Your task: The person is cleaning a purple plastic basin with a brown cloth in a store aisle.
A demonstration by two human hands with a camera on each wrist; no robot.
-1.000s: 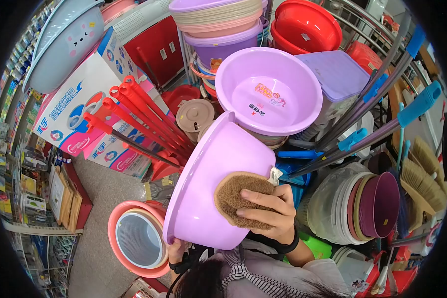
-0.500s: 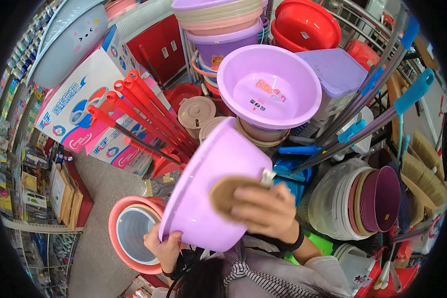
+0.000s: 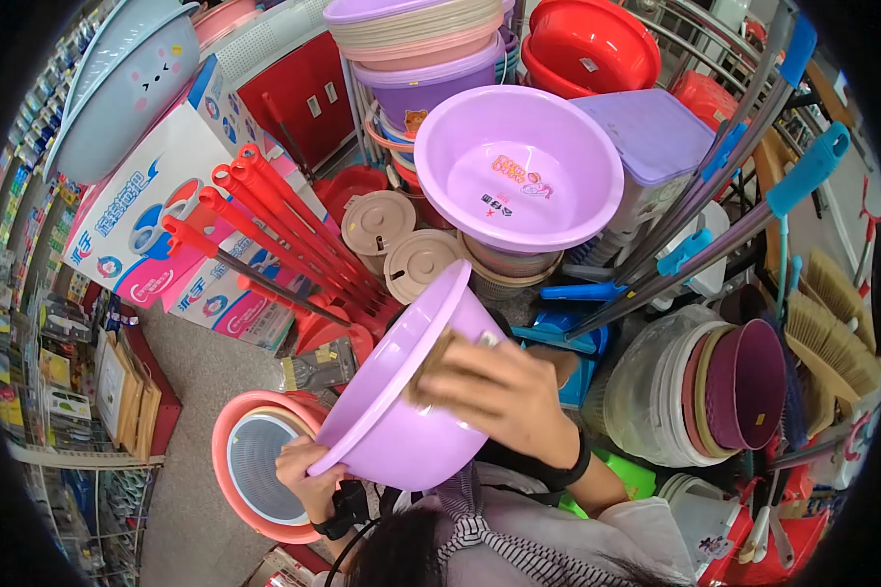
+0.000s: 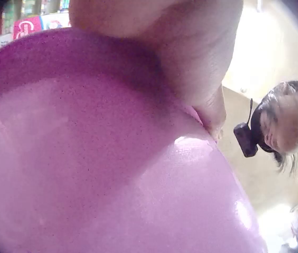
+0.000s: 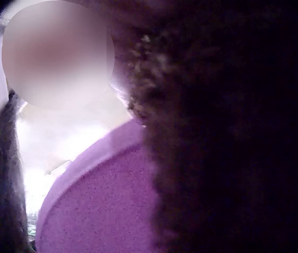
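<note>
Over the person's lap, the lilac plastic basin (image 3: 411, 421) is up in the air, tilted, outer wall toward the right hand (image 3: 519, 401). Left hand (image 3: 306, 474) pinches its lower rim corner; left wrist view shows the palm over the edge. Right hand has its fingers nearly straight, close side by side, pressing a brown fuzzy cloth (image 3: 429, 380) on the outer wall by the rim. Hand is motion-blurred and the thumb is hidden; can't tell if it also pinches the cloth. Right wrist view: dark fuzz right up against the lens, purple curved rim beside it. Beyond the held basin, a printed lilac basin (image 3: 470, 176) sits on a stack, near two beige lidded bins (image 3: 379, 223). Red handles (image 3: 284, 240) lean left of those. On the floor past the left hand: coral basin (image 3: 227, 460) with a pale perforated basket (image 3: 264, 470) nested inside. Blue-ended metal poles (image 3: 695, 205) slant on the right side.
</note>
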